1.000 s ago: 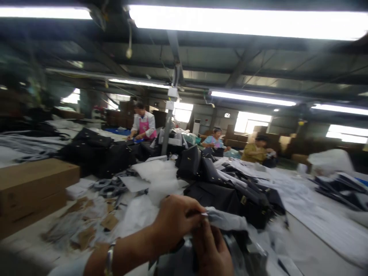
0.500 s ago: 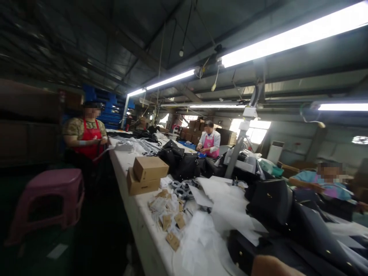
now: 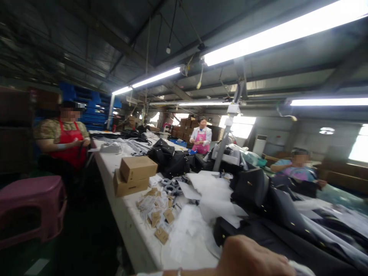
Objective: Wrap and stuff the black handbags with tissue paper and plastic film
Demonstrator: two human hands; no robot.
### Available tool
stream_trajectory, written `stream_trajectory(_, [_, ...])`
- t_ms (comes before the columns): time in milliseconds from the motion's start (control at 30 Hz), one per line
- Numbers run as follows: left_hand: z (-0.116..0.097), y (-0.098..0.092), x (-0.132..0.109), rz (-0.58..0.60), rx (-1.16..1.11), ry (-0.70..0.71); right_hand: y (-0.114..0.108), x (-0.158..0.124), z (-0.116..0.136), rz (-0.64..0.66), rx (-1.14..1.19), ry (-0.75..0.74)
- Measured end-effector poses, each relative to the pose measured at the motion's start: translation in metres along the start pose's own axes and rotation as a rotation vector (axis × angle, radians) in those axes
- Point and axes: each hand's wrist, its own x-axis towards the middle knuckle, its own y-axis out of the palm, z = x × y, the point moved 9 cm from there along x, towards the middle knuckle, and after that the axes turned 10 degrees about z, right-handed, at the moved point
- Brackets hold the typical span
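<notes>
My left hand (image 3: pixel 250 258) is at the bottom edge, reaching in from the lower left with a bracelet at the wrist. Its knuckles are bent and its fingers curl down out of sight. Something white (image 3: pixel 301 269) shows just past the fingers, too cut off to identify. Black bags with gold studs (image 3: pixel 250 188) lie behind and to the right of the hand. White sheets (image 3: pixel 207 191) and crumpled thin white wrapping (image 3: pixel 186 230) are spread to its left. My right hand is out of view.
Two stacked cardboard boxes (image 3: pixel 138 168), brown tags (image 3: pixel 161 235) and grey rings (image 3: pixel 169 188) lie on the white table (image 3: pixel 140 245). A metal post (image 3: pixel 221 153) rises mid-table. A pink stool (image 3: pixel 31 191) stands left. Three people are around the table.
The view has swung right, so the table and people sit further left. My left hand has come further into view, now showing the wrist and knuckles.
</notes>
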Motion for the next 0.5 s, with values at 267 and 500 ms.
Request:
stream_trajectory(267, [0.007,-0.019,-0.009,-0.095,-0.239,-0.157,-0.074,-0.015,0.003,-0.125,0.198,0.272])
stream_trajectory(500, [0.001,-0.019,-0.015,-0.148,0.005,0.062,-0.059,-0.012,0.010,-0.100,0.411,0.277])
